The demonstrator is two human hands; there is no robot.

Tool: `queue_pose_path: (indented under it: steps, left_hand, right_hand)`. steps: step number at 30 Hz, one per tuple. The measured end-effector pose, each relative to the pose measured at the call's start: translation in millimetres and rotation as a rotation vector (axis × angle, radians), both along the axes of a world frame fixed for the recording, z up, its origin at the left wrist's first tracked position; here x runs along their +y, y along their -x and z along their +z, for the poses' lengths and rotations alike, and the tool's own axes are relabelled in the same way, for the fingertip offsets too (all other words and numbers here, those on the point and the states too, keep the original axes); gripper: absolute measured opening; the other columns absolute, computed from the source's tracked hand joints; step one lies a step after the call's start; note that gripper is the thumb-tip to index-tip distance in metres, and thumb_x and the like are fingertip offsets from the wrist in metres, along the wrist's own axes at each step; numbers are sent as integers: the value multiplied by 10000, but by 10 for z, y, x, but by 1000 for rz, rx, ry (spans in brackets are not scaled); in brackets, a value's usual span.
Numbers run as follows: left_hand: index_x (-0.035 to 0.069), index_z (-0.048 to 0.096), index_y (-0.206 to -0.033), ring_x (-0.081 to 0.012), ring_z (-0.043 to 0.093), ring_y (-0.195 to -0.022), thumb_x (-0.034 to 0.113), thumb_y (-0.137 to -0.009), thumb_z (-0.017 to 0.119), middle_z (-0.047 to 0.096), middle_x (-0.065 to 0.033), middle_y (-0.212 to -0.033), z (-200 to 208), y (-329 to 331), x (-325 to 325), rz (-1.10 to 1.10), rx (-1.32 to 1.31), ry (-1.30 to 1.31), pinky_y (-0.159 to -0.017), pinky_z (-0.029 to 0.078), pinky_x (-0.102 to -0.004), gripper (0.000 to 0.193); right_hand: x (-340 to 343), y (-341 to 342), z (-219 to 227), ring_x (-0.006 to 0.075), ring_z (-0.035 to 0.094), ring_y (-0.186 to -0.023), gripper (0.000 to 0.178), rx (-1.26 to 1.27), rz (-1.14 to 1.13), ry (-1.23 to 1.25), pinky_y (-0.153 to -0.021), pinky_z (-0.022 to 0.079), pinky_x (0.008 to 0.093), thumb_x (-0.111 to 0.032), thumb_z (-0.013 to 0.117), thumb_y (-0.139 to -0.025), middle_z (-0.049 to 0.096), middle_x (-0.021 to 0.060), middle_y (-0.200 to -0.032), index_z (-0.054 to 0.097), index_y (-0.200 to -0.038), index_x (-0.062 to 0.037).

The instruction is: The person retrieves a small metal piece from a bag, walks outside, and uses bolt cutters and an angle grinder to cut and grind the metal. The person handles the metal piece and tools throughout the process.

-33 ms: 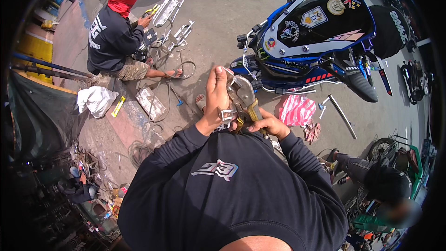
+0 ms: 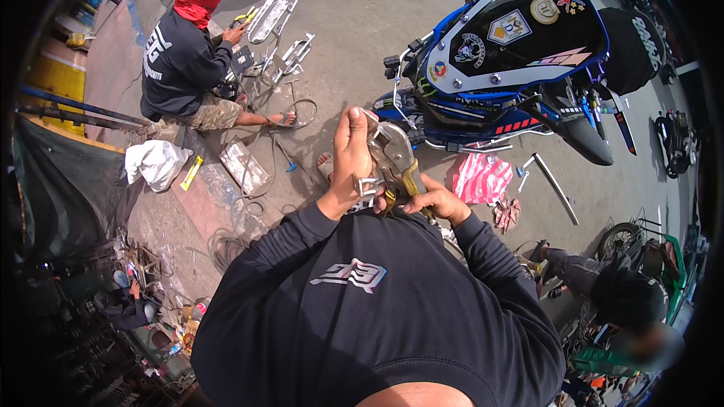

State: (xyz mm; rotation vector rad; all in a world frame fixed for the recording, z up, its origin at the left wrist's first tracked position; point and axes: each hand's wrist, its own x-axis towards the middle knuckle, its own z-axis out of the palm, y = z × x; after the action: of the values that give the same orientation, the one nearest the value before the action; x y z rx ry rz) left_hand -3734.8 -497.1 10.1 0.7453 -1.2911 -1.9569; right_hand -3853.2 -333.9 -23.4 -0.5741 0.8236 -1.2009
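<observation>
Close in front of my chest, my right hand (image 2: 440, 202) is closed round the handles of a pair of locking pliers (image 2: 412, 179), worn metal with yellowish wrapping on the grip. Their curved jaw points up and away, against the fingers of my left hand (image 2: 348, 162). That hand is closed, thumb upright, on a small metal bracket (image 2: 366, 185) whose squared end shows beside the palm. My fingers hide the rest of the bracket, so whether the jaws bite on it cannot be seen.
A blue and black motorcycle (image 2: 520, 53) stands ahead on the right. At the left a seated person (image 2: 185, 60) handles a yellow tool beside metal frames (image 2: 279, 38). A hammer (image 2: 286, 157), striped plastic bag (image 2: 483, 179) and metal bar (image 2: 556, 190) lie on the ground. Another person (image 2: 618, 286) is at the lower right.
</observation>
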Motion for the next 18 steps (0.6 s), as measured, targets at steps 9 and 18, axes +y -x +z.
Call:
queue_pose_path:
  steps: [9,18]
  left_hand:
    - [78,543,-975,-33,480,-767,416,-1140,404,512,33,-848,36,55,10,-1,46,-24,-697,439,-231,401]
    - [76,544,-978,-48,495,-786,417,-1140,402,515,22,-856,-118,102,-12,-31,118,-95,-735,451,-237,403]
  right_hand:
    - [-22,-36,-147,231,661,-958,453,-24,-18,20,-928,515,352,-46,680,-728,689,105,-990,643,-1171,41]
    - [-75,-59,-118,228,623,-882,380,4,-43,24,-847,504,380,-32,698,-771,637,103,-935,599,-1134,22]
